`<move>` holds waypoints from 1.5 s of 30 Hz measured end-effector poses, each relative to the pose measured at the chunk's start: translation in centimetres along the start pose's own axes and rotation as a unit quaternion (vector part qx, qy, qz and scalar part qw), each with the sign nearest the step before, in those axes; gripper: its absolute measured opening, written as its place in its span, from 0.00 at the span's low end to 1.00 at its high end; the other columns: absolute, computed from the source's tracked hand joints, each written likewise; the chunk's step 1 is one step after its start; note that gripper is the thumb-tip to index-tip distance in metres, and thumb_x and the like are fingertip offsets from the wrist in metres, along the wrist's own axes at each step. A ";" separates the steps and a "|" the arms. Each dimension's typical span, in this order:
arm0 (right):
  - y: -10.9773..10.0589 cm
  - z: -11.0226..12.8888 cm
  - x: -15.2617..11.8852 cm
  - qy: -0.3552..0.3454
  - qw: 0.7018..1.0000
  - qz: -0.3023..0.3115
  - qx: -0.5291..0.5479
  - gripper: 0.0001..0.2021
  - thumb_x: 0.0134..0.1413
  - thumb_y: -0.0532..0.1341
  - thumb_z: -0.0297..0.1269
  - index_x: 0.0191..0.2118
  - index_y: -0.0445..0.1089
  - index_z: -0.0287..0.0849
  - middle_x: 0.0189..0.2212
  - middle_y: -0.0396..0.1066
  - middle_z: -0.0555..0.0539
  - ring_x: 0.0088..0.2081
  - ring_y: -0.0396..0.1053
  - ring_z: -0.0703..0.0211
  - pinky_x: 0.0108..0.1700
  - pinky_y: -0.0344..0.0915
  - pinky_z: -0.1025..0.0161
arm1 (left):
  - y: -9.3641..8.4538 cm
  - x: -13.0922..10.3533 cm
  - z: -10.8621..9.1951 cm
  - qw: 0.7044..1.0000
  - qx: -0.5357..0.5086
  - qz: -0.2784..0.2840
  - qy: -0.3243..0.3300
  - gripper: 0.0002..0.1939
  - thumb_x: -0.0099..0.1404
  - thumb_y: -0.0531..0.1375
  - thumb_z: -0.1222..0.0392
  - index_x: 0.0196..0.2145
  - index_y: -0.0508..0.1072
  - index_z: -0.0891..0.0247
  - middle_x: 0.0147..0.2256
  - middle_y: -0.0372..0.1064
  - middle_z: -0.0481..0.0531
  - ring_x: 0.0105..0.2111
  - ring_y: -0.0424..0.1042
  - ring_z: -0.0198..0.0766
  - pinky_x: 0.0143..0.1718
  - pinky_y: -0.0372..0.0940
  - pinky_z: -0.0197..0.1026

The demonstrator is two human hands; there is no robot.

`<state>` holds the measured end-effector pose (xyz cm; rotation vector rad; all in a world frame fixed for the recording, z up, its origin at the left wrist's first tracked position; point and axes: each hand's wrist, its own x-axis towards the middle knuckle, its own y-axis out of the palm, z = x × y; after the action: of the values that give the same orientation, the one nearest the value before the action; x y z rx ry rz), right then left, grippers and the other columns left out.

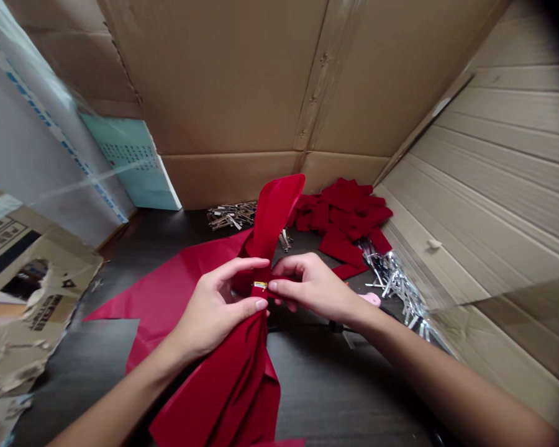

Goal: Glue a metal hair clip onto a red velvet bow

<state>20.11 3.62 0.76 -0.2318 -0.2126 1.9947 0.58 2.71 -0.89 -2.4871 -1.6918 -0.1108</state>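
Note:
A large red fabric bow [223, 379], gathered at its middle, hangs between my hands with one loop standing up and long folds falling toward me. Its gathered middle is gripped by my left hand [228, 298], thumb in front and index finger above. A narrow red strip wraps this middle, and a small gold metal piece [259, 285], perhaps a clip, lies against it. My right hand [307, 285] pinches at the strip just right of the gold piece, its fingertips partly hidden behind the cloth. Wide flat red tails [163, 279] spread out on the left.
Metal clips [233, 216] are heaped at the back, near a pile of red fabric pieces [349, 211]. Silvery strips [395, 279] and a pink rounded thing [371, 299] lie to the right. Cardboard walls [233, 81] enclose the dark table [354, 385]; a light-blue booklet [130, 161] leans at back left.

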 end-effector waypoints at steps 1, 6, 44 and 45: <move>0.0 0.0 0.0 0.000 1.000 -0.001 -0.002 0.09 0.53 0.62 0.37 0.29 0.70 0.36 0.21 0.70 0.49 0.19 0.64 0.67 0.21 0.59 0.70 | 0.0 0.0 0.0 1.000 0.002 -0.002 0.001 0.24 0.55 0.68 0.60 0.50 0.73 0.58 0.45 0.73 0.55 0.39 0.75 0.46 0.40 0.71 0.46; -0.1 -0.1 -0.1 0.002 1.000 0.002 -0.008 0.08 0.52 0.62 0.37 0.30 0.71 0.36 0.22 0.70 0.49 0.20 0.64 0.67 0.21 0.59 0.70 | 0.0 0.0 0.0 1.000 0.009 -0.002 0.003 0.23 0.55 0.68 0.60 0.49 0.73 0.57 0.46 0.72 0.55 0.40 0.74 0.45 0.39 0.71 0.45; -1.2 0.2 -0.3 -0.250 0.955 -0.158 0.009 0.10 0.34 0.49 0.21 0.13 0.59 0.41 0.18 0.63 0.50 0.25 0.62 0.62 0.29 0.57 0.64 | -0.3 0.3 -0.2 0.998 -0.010 -0.066 -0.012 0.23 0.52 0.69 0.60 0.47 0.74 0.60 0.45 0.70 0.55 0.42 0.73 0.46 0.36 0.75 0.47; -1.3 0.2 -0.4 -0.251 0.954 -0.161 0.009 0.09 0.33 0.49 0.22 0.13 0.58 0.41 0.16 0.61 0.50 0.24 0.62 0.62 0.28 0.56 0.64 | -0.3 0.3 -0.2 0.998 -0.017 -0.065 -0.013 0.23 0.52 0.69 0.60 0.47 0.74 0.59 0.44 0.70 0.55 0.41 0.73 0.46 0.35 0.75 0.47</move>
<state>21.35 3.78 1.26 0.3138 -0.5215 1.6955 0.45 3.04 -0.59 -2.4105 -1.8773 -0.1197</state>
